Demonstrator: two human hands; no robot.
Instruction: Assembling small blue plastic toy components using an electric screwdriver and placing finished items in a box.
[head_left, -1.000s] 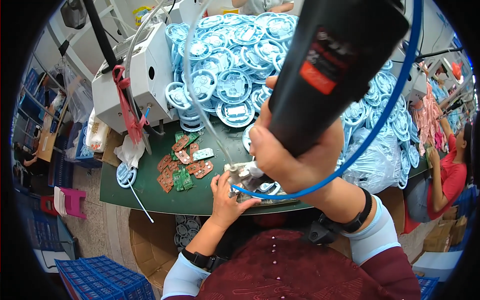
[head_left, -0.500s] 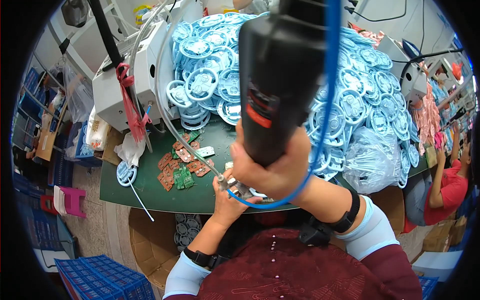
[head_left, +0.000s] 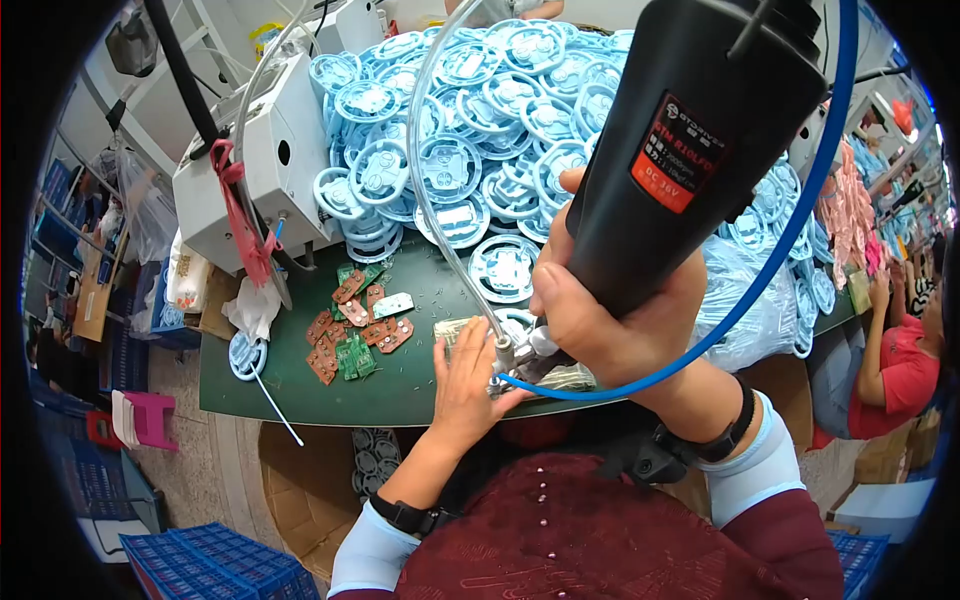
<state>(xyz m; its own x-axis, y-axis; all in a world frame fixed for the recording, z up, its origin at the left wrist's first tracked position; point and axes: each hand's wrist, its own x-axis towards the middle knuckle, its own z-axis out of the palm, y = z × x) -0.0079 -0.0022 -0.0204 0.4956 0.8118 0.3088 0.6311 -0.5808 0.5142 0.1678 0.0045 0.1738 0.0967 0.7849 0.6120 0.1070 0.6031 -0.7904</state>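
My right hand (head_left: 630, 325) is wrapped round the black body of an electric screwdriver (head_left: 690, 130), which leans with its top to the right and its lower end down by the table edge. My left hand (head_left: 463, 385) lies with fingers stretched out on a pale, see-through fixture block (head_left: 455, 329). Between the hands, a light blue round plastic part (head_left: 516, 323) shows in part behind the metal tip fitting (head_left: 504, 349), where a clear hose and a blue hose meet. The screwdriver's bit is hidden from view.
A large heap of light blue plastic wheels (head_left: 450, 165) covers the table's far side. Brown and green circuit boards (head_left: 354, 356) lie left of my left hand, with small screws scattered nearby. A grey machine (head_left: 250, 160) stands left; a clear plastic bag (head_left: 745, 310) lies right.
The screwdriver and my right hand have moved right, and the tool now tilts more to the right. My left hand has shifted slightly right, its fingers now stretched out.
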